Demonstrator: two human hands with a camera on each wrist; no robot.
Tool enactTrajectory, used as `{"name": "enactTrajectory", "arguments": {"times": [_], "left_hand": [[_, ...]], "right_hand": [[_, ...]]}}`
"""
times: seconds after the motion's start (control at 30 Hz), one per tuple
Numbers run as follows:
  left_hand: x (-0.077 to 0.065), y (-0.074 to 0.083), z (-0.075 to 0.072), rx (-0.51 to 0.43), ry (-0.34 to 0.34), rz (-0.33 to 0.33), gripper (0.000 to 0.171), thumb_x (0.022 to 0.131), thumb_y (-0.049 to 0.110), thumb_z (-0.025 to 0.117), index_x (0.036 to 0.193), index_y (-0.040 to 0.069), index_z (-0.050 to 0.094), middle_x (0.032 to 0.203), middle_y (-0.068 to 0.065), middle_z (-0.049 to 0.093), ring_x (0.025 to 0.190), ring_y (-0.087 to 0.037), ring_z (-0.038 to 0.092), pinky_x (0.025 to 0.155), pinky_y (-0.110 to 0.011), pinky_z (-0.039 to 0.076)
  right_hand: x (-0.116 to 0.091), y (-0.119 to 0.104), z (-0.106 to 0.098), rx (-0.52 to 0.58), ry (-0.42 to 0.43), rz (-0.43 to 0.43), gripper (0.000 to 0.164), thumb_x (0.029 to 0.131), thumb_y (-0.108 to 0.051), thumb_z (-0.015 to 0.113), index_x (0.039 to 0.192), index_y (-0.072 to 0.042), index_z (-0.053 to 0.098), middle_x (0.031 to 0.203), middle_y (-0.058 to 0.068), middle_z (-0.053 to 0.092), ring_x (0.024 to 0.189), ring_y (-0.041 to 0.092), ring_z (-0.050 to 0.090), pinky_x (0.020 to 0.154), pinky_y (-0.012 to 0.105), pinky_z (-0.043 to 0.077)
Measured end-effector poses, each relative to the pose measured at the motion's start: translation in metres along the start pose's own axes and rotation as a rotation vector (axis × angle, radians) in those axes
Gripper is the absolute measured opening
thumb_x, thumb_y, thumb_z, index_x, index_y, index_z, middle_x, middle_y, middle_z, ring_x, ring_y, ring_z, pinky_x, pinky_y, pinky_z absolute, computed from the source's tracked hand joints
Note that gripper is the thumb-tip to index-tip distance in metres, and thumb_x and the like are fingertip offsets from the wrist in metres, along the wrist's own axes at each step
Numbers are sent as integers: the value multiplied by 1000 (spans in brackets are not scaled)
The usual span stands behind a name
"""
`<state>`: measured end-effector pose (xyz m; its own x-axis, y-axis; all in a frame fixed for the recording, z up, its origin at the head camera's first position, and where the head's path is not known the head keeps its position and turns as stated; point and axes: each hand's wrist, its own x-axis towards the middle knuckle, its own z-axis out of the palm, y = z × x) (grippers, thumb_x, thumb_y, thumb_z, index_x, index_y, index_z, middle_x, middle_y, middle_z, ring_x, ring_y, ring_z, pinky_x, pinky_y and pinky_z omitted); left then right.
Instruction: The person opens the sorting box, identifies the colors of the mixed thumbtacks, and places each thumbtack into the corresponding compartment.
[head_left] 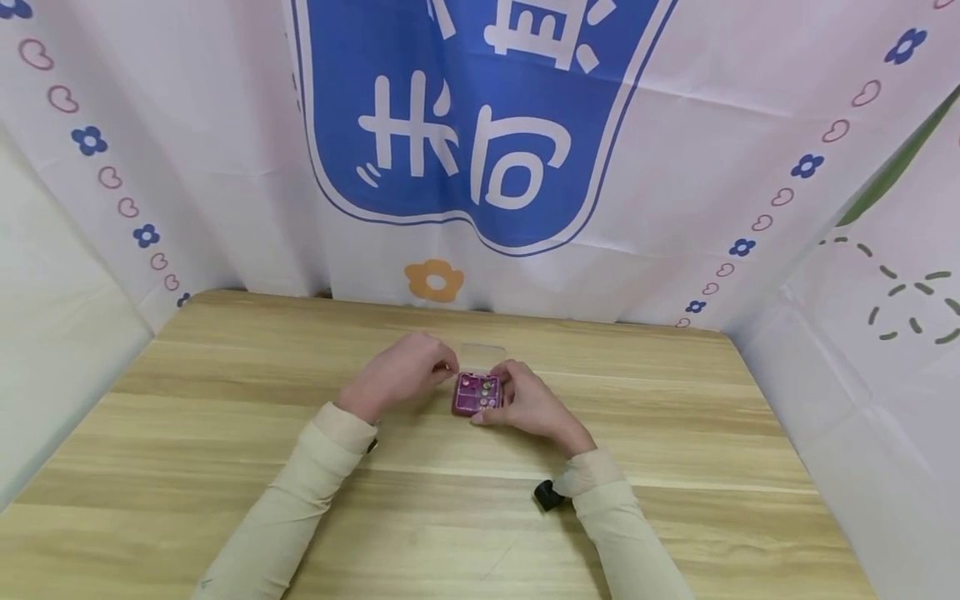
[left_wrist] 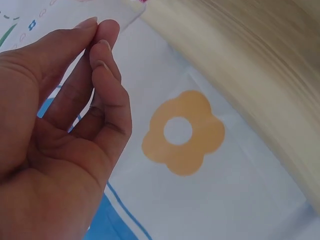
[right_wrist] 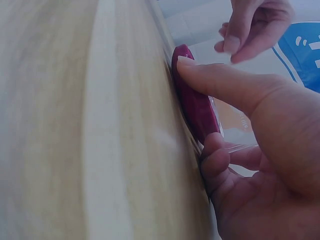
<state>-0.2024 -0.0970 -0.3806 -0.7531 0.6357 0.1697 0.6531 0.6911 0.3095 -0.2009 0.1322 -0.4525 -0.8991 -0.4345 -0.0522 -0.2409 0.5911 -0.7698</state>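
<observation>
A small magenta pill box (head_left: 467, 402) with several compartments lies on the wooden table, its clear lid (head_left: 483, 353) raised at the back. Small round colourful pieces sit in some compartments; the front left one shows bare. My right hand (head_left: 527, 403) grips the box from the right, thumb along the near side and fingers at the far corner. In the right wrist view, the thumb presses the box's magenta side (right_wrist: 200, 107). My left hand (head_left: 408, 372) is at the box's upper left corner. Its thumb and fingertips (left_wrist: 107, 30) are drawn together, with nothing visible between them.
The wooden table (head_left: 420, 525) extends around both arms. Behind it hangs a white curtain (head_left: 247, 208) with a blue printed panel and an orange flower, reaching the table's back edge. A black wrist device (head_left: 549, 497) sits at the right cuff.
</observation>
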Motion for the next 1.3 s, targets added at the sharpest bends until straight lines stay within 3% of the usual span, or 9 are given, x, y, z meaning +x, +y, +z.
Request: {"name": "enactTrajectory", "arguments": {"times": [0.4,0.57,0.73,0.97,1.3], "left_hand": [[-34,-11,-14,16,27,-40,16,83,-1,65,82,12,75,79,1,70,64,-7,55,62,-29,53],[-49,-20,-12,-2,15,-72,12,83,1,67,88,8,75,87,-3,73,73,-10,61,67,-33,56],[-62,-25,-16,-47,-45,-125,15,81,-1,65,90,6,75,91,-7,72,80,-16,63,72,-38,55],[-76,-32,-23,-123,-239,-283,6,82,8,71,88,11,71,88,-5,70,78,-18,61,70,-41,53],[-79,-37,-17,-154,-282,-340,17,77,-5,64,74,12,64,80,0,63,70,-16,53,61,-33,49]], "right_hand": [[1,-2,-3,4,0,-2,81,63,-37,86,125,-6,45,96,6,55,79,18,55,64,33,51],[0,-3,-3,-11,0,-6,82,63,-37,86,126,-5,44,96,6,55,79,18,55,65,33,52],[-1,-3,-2,-14,-2,-2,82,63,-37,86,126,-5,44,96,5,55,79,17,54,65,33,51],[0,-3,-1,-4,-2,-3,81,62,-39,86,125,-7,45,95,5,55,78,18,54,64,34,51],[0,-1,0,14,-1,-12,81,62,-37,86,124,-6,45,96,6,54,79,19,54,64,35,51]]}}
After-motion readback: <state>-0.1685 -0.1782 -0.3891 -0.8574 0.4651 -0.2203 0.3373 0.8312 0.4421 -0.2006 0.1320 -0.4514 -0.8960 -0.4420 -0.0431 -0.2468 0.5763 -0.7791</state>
